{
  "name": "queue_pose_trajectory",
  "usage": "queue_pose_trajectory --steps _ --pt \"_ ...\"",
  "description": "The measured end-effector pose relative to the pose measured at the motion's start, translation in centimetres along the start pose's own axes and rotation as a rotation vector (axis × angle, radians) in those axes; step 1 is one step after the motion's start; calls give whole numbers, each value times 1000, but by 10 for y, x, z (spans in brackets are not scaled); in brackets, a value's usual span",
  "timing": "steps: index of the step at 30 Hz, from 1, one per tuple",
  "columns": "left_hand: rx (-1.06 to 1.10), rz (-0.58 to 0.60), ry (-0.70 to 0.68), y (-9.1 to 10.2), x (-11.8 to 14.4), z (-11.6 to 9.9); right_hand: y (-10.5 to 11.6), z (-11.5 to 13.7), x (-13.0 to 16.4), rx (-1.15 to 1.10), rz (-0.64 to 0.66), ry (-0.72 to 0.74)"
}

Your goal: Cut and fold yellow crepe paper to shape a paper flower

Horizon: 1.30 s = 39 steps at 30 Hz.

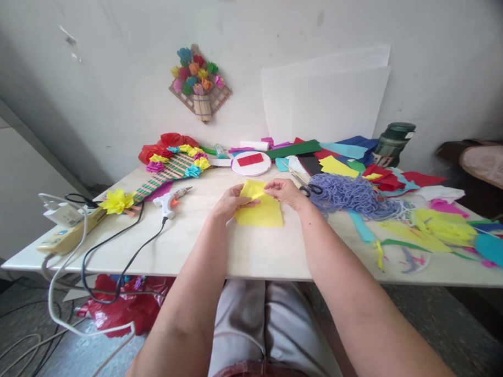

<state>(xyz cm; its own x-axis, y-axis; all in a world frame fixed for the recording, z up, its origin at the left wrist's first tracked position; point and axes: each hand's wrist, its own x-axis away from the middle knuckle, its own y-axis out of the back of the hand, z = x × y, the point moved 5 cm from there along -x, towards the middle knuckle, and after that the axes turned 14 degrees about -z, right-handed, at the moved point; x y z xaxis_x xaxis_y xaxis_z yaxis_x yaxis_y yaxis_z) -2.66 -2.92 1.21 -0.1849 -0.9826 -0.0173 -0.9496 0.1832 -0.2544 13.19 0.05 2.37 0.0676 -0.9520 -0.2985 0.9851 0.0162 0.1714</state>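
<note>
A square of thin yellow paper (261,213), like crepe or tissue paper, is between my two hands above the table's middle. My left hand (231,201) grips its left side, thumb on top, fingers partly hidden by the sheet. With fingertips pinched together, my right hand (286,192) holds the upper right part, where the paper looks folded or lifted. Just beyond my right hand lie black-handled scissors (311,189). Behind the paper rests a white oval card (251,164) bearing a red rectangle (250,160).
On the left are a hot glue gun (168,202), its cord, a power strip (70,231) and a woven piece with paper flowers (169,172). A heap of purple yarn (350,194), coloured paper scraps (443,228) and a dark bottle (395,144) occupy the right.
</note>
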Motion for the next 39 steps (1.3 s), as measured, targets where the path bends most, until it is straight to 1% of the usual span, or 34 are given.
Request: queue_pose_trajectory --steps 7,14,19,23,28,34,39 --pt "17 8 8 0 0 0 -4 -5 -2 -8 7 1" --pt "5 -4 38 -2 2 2 -1 -4 -2 20 -42 -3" --pt "14 16 20 -3 1 2 -1 -8 -5 -30 -62 4" --pt "11 9 24 -3 1 1 0 -11 -7 -70 -80 -9" --pt "1 8 29 -3 0 2 0 -8 -6 -81 -75 19" --pt "-12 12 2 -3 -1 4 -3 0 -3 -101 -17 77" --pt "-61 5 -1 -3 0 4 -6 1 -3 -113 -5 111"
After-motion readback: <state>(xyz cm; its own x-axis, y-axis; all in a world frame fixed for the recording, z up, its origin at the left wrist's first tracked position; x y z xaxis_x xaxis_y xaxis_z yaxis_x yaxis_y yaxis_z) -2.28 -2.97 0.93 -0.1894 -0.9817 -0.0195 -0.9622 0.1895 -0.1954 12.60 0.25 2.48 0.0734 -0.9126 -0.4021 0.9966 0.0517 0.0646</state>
